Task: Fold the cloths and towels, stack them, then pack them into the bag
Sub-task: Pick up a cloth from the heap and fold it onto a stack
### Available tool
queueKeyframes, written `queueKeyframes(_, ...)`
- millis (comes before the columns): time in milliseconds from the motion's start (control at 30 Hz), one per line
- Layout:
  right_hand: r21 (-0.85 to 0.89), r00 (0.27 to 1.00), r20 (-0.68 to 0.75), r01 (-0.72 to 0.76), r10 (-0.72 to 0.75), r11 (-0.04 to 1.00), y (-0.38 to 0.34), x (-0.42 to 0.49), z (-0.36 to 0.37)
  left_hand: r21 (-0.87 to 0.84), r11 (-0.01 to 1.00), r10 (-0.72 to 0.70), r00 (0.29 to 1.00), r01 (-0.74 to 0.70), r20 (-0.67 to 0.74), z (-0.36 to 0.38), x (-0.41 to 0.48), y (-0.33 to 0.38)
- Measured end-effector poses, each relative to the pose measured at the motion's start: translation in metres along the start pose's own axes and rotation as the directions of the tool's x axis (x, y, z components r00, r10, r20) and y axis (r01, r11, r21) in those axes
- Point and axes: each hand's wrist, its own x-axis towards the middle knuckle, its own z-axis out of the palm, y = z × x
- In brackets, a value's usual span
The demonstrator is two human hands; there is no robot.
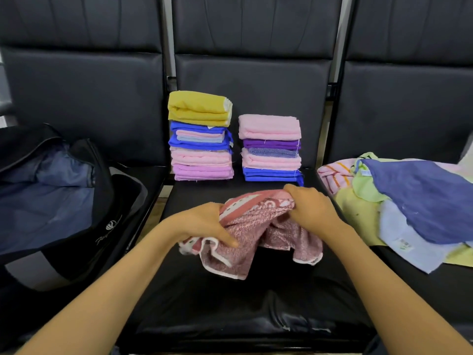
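Terry, dusty pink with white edging: one towel point(256, 231), crumpled, on the front half of the middle black seat point(230, 303), gathered up by both hands.

Left hand point(204, 224): forearm reaches in from lower left, knuckles up, fingers curled into the towel's left side, thumb laid across the cloth.

Right hand point(309, 208): forearm from lower right, back of hand up, fingers bunched round the towel's upper right fold.

Folded stacks, two, side by side at the seat back: left stack point(201, 139) (yellow on top, then blue, pink, lilac); right stack point(271, 149) (pink on top, blue at base), the lower one.

Bag point(51, 196): black, open, blue lining showing, on the left seat.

Loose cloths point(409, 201): unfolded heap, right seat.
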Motion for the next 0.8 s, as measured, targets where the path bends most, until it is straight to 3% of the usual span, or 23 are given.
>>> queueKeyframes(67, 0.241, 0.989, 0.145, -0.022, -0.014, 0.97, 0.007, -0.002, 0.001, 0.365, 0.92, -0.082, 0.979, 0.146, -0.185, -0.002, 0.005, -0.005)
queueKeyframes(100, 0.322, 0.97, 0.238, -0.029, -0.052, 0.946, 0.01, -0.003, 0.003, 0.432, 0.883, -0.087, 0.968, 0.184, -0.233, -0.001, 0.007, -0.008)
queueKeyframes(167, 0.366, 0.914, 0.391, -0.05, -0.105, 0.929, 0.017, -0.007, 0.008, 0.391, 0.906, -0.082, 0.973, 0.164, -0.217, -0.001, 0.01, -0.016)
queueKeyframes(233, 0.339, 0.879, 0.463, -0.059, -0.112, 0.939, 0.024, -0.009, 0.013, 0.197, 0.97, -0.1, 0.973, 0.141, -0.207, -0.002, 0.008, -0.024)
queueKeyframes(300, 0.255, 0.86, 0.504, -0.065, -0.075, 0.965, 0.029, -0.008, 0.019, -0.125, 0.989, -0.096, 0.98, 0.075, -0.173, 0.0, 0.005, -0.026)
queueKeyframes(367, 0.085, 0.883, 0.469, -0.038, -0.006, 0.996, 0.029, -0.004, 0.025, -0.402, 0.915, -0.047, 0.991, -0.007, -0.124, 0.007, 0.006, -0.024)
queueKeyframes(433, -0.007, 0.94, 0.339, -0.048, 0.048, 0.999, 0.027, 0.0, 0.03, -0.544, 0.834, -0.008, 0.985, -0.088, -0.171, 0.014, 0.008, -0.016)
queueKeyframes(567, 0.293, 0.977, 0.214, -0.086, 0.023, 0.952, 0.021, 0.002, 0.03, -0.771, 0.609, 0.024, 0.977, -0.184, -0.213, 0.017, 0.008, -0.006)
queueKeyframes(633, 0.419, 0.991, 0.136, -0.065, 0.008, 0.905, 0.02, -0.001, 0.023, -0.681, 0.705, 0.06, 0.973, -0.198, -0.221, 0.014, 0.007, -0.004)
queueKeyframes(700, 0.519, 0.997, 0.073, -0.032, -0.007, 0.854, 0.023, -0.003, 0.01, -0.437, 0.879, 0.082, 0.962, -0.193, -0.259, 0.008, 0.01, -0.009)
queueKeyframes(767, 0.448, 0.991, 0.121, -0.004, -0.056, 0.894, 0.025, -0.005, 0.0, -0.035, 0.994, 0.093, 0.955, -0.107, -0.283, 0.002, 0.012, -0.015)
queueKeyframes(800, 0.345, 0.981, 0.178, 0.011, -0.077, 0.938, 0.024, -0.006, 0.0, 0.185, 0.981, 0.1, 0.955, -0.048, -0.281, 0.002, 0.013, -0.019)
